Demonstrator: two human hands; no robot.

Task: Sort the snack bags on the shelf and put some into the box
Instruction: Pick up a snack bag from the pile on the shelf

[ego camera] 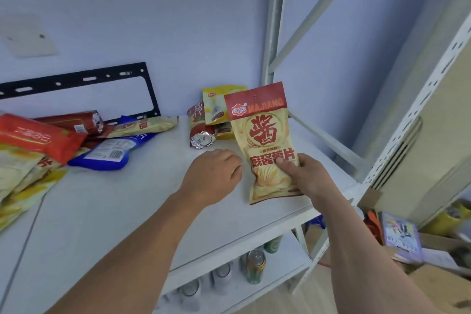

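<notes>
The white shelf fills the middle of the frame; its front edge runs diagonally toward the lower right, with bare board between the two clusters of bags. A pile of snack bags lies at the left edge, a smaller group at centre by the wall. On the lower shelf, lower centre, cans stand upright. The right hand grips a yellow-and-red chip bag near its bottom, thumb on the front, long axis upright, red top pointing up. The left hand hovers just beside it, fingers loosely curled, holding nothing.
</notes>
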